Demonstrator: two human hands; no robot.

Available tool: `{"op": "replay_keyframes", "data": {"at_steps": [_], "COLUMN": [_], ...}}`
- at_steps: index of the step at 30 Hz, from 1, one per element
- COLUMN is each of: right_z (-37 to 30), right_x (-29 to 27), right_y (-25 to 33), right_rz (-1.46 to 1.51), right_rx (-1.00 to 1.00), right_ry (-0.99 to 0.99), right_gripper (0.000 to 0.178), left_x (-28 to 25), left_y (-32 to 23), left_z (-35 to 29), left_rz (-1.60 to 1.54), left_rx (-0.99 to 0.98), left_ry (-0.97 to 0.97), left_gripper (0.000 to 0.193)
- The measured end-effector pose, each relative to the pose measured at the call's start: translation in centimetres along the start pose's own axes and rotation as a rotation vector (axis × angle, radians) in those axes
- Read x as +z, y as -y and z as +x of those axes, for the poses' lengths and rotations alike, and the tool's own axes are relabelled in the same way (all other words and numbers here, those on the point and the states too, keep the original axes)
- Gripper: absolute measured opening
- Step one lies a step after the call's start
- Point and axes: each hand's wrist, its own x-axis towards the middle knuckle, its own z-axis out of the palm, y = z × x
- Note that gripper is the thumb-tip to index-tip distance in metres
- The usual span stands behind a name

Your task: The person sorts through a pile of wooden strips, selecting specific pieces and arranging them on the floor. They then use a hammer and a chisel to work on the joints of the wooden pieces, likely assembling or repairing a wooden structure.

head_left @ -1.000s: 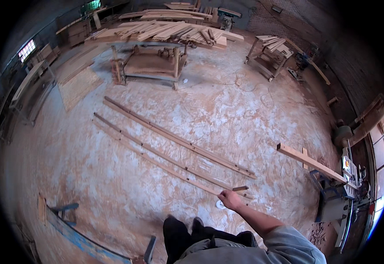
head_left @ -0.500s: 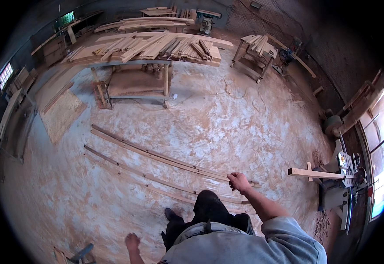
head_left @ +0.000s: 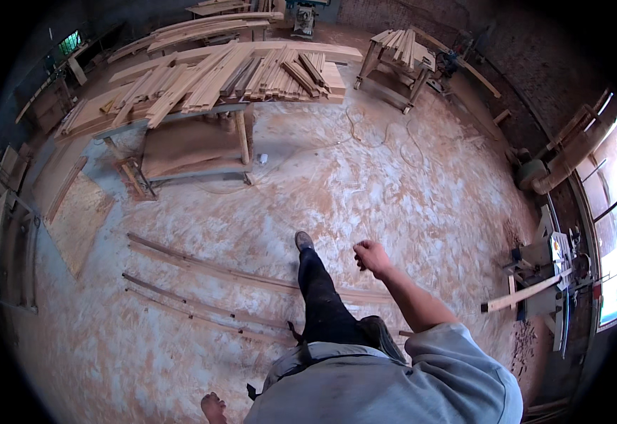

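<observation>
My right hand point(head_left: 372, 256) swings out in front of me at the end of a grey sleeve, fingers curled into a loose fist with nothing visible in it. My left hand point(head_left: 213, 408) shows only partly at the lower edge, and its grip is unclear. My dark-trousered leg and shoe point(head_left: 303, 241) step forward over long thin wooden strips point(head_left: 202, 263) that lie on the sawdust-covered floor. More strips point(head_left: 195, 308) lie parallel, nearer to me.
Ahead stands a workbench point(head_left: 188, 152) under a big stack of planks point(head_left: 252, 71). A smaller trestle with boards point(head_left: 397, 53) stands farther right. A woodworking machine point(head_left: 549, 258) with a wooden bar point(head_left: 527, 293) is at the right wall. A chipboard sheet point(head_left: 75, 222) lies left.
I have stood up from the floor strips and walked forward toward the workbench. My right hand has lifted off the floor and swung ahead. The strips now lie under my leg.
</observation>
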Motion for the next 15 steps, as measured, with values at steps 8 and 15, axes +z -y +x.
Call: {"op": "replay_keyframes", "data": {"at_steps": [8,15], "right_z": [30.7,43.6], "right_x": [-1.5,-5.3], "right_y": [22.1,35.0], "right_rz": [0.140,0.051], "right_rx": [-0.386,-0.402], "right_ry": [-0.036,-0.125], "right_gripper": [0.028,0.034], "left_x": [17.2,44.8], "left_y": [-9.7,-32.6], "left_z": [5.9,-0.4], "left_rz": [1.632,0.837], "left_rx": [0.940,0.518], "left_ry": [0.211,0.072], "left_gripper": [0.026,0.051]}}
